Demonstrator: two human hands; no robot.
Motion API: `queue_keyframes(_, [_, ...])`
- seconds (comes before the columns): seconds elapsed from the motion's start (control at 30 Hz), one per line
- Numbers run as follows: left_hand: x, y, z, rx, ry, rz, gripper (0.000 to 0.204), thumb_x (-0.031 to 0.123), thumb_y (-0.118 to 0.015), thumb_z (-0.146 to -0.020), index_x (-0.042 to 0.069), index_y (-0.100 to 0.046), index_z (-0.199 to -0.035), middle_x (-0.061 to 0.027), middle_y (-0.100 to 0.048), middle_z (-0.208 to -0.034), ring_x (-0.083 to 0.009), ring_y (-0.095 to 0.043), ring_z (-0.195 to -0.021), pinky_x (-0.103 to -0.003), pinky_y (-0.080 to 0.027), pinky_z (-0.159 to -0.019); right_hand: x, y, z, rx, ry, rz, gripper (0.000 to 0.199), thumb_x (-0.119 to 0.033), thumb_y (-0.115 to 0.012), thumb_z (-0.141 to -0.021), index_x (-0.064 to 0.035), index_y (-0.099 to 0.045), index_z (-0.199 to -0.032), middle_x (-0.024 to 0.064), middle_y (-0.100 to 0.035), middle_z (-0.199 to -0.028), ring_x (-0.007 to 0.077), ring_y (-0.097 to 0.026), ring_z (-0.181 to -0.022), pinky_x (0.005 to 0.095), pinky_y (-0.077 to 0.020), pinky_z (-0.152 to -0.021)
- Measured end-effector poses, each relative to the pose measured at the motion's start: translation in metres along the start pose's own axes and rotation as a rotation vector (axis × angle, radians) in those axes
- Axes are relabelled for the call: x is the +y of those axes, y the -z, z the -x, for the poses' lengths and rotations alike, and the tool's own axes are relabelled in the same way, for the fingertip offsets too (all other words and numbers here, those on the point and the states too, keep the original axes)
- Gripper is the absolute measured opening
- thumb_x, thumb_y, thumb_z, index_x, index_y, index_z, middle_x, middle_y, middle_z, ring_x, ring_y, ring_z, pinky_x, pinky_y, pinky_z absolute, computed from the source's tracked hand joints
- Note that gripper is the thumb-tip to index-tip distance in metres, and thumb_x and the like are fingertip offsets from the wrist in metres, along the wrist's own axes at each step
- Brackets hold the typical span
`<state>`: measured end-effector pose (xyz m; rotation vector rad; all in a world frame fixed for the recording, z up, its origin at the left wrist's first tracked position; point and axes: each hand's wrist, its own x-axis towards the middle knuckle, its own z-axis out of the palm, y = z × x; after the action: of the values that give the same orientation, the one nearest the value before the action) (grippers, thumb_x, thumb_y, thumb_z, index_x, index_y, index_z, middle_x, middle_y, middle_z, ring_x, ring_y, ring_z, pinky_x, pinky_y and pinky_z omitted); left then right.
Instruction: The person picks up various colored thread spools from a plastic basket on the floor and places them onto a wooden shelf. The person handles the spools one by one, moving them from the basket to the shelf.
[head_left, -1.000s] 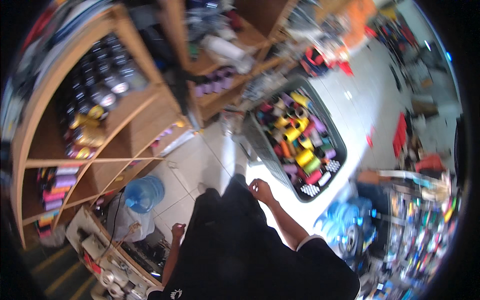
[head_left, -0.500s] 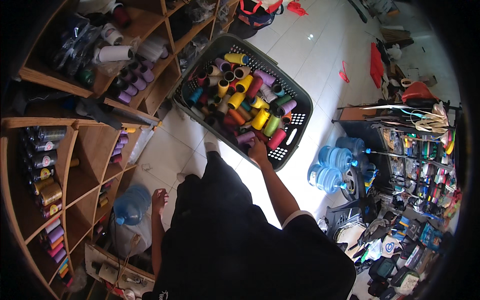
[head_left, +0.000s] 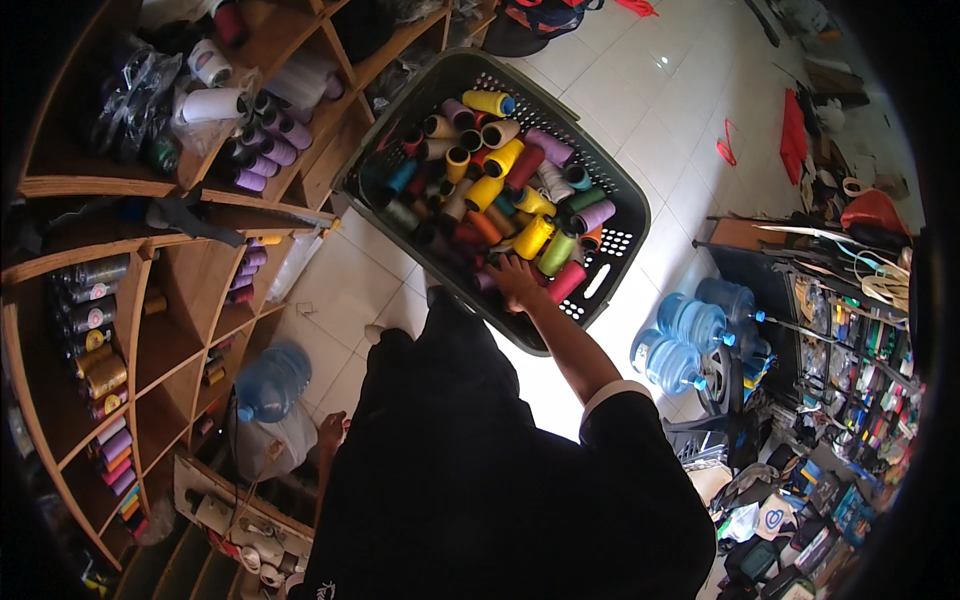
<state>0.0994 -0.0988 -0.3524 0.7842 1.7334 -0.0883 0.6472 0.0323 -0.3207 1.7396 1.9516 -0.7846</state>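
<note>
Reaching further now, the right hand [head_left: 515, 280] stretches at centre frame into the thread-cone basket [head_left: 622, 205], fingers spread over the cones, gripping nothing. Left hand [head_left: 331, 431] hangs low left, its grip hard to tell.

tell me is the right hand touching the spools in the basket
Touching. The head view shows the right hand resting on the thread spools at the near side of the dark basket, fingers overlapping them with no gap visible.

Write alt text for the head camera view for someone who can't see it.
A person's right hand reaches into a dark plastic basket of colourful thread cones on a white tiled floor. The left hand hangs beside wooden shelves holding more spools.
</note>
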Motion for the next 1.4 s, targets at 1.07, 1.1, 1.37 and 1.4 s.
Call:
queue_keyframes(1.07, [-0.014, -0.068, 0.027, 0.082, -0.215, 0.142, 0.029, 0.028, -0.055, -0.09, 0.0, -0.06, -0.096, -0.0099, -0.063, -0.081, -0.0211, -0.062, -0.077, -0.032, -0.05, -0.068, -0.05, 0.056, -0.209, 0.438, -0.493, -1.628, 0.1, -0.039, -0.081, -0.059, -0.0001, -0.031, -0.137, 0.0167, -0.042, -0.134, 0.0283, -0.039, -0.125, 0.0381, -0.0345, -0.102])
queue_keyframes(1.1, [-0.029, -0.072, 0.023, 0.109, -0.191, 0.137, 0.031, 0.028, -0.055, -0.09, -0.001, -0.06, -0.096, -0.0102, -0.063, -0.081, -0.0214, -0.062, -0.077, -0.032, -0.05, -0.07, -0.057, 0.067, -0.202, 0.429, -0.521, -1.622, 0.105, -0.04, -0.081, -0.059, 0.0011, -0.026, -0.138, 0.0177, -0.04, -0.136, 0.0287, -0.038, -0.127, 0.038, -0.0337, -0.103])
queue_keyframes(1.37, [-0.002, -0.093, 0.047, 0.278, -0.169, 0.119, 0.032, 0.029, -0.056, -0.09, -0.001, -0.062, -0.093, -0.0099, -0.064, -0.077, -0.0209, -0.061, -0.074, -0.033, -0.049, -0.069, -0.053, 0.052, -0.213, 0.396, -0.521, -1.441, 0.111, -0.03, -0.083, -0.061, 0.0063, -0.013, -0.139, 0.0209, -0.038, -0.133, 0.0299, -0.04, -0.123, 0.0402, -0.0355, -0.101])
queue_keyframes(1.4, [0.023, -0.083, 0.05, 0.249, -0.165, 0.099, 0.031, 0.029, -0.056, -0.09, -0.001, -0.062, -0.093, -0.0097, -0.064, -0.077, -0.0199, -0.061, -0.073, -0.033, -0.048, -0.069, -0.042, 0.047, -0.21, 0.426, -0.507, -1.461, 0.105, -0.026, -0.082, -0.064, 0.0061, -0.015, -0.138, 0.0205, -0.041, -0.13, 0.0294, -0.043, -0.12, 0.0402, -0.0378, -0.099])
